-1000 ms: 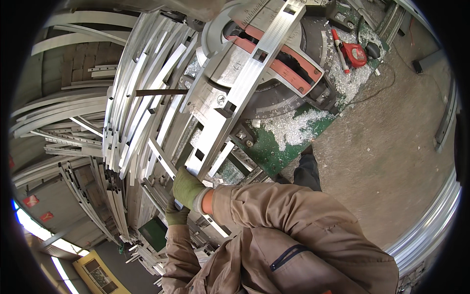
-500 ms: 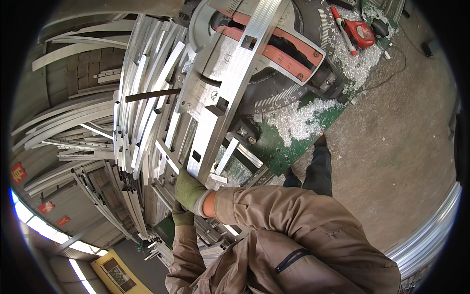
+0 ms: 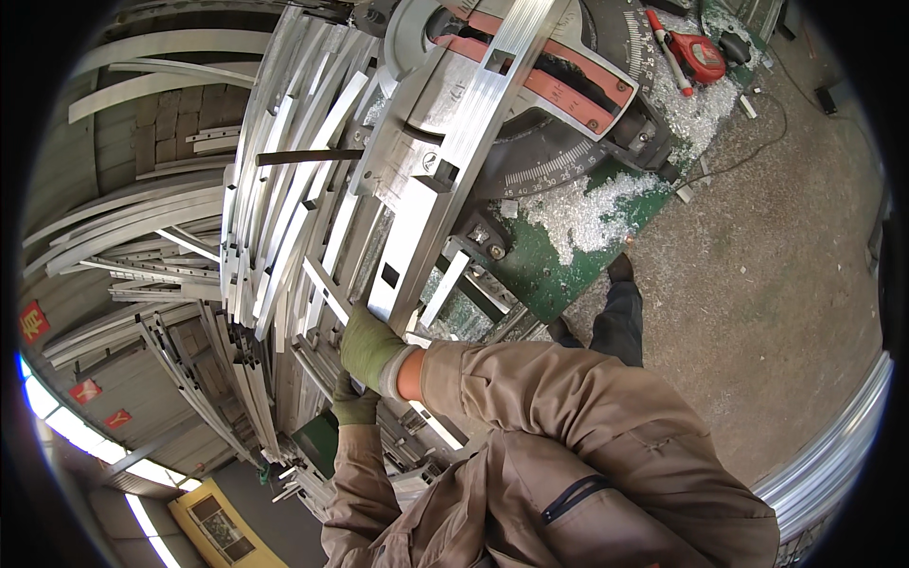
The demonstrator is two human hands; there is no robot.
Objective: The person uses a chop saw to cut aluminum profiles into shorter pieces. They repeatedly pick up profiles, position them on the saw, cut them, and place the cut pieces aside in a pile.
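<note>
A long silver aluminium profile (image 3: 413, 225) with square cut-outs lies slantwise across a mitre saw's table (image 3: 551, 157). My right hand (image 3: 372, 352), in a green knit glove, is closed round the profile's near end. Just below it, my left hand (image 3: 356, 401) is in a matching glove with its fingers curled. What it holds, if anything, is hidden. The saw has a dark round angle scale and red inserts on both sides of its slot. A metal fence plate (image 3: 405, 151) stands along the left side of the profile.
Metal shavings (image 3: 578, 223) cover part of the green base (image 3: 549, 284). A red tool (image 3: 696, 59) and a red-ended marker (image 3: 670, 55) lie among the shavings at upper right. Stacked aluminium lengths (image 3: 275, 199) fill the left. A person's leg (image 3: 617, 317) is on the floor right of the base.
The whole view has shifted slightly, so the saw and profile appear higher and a little further right. My hands stay at the profile's near end.
</note>
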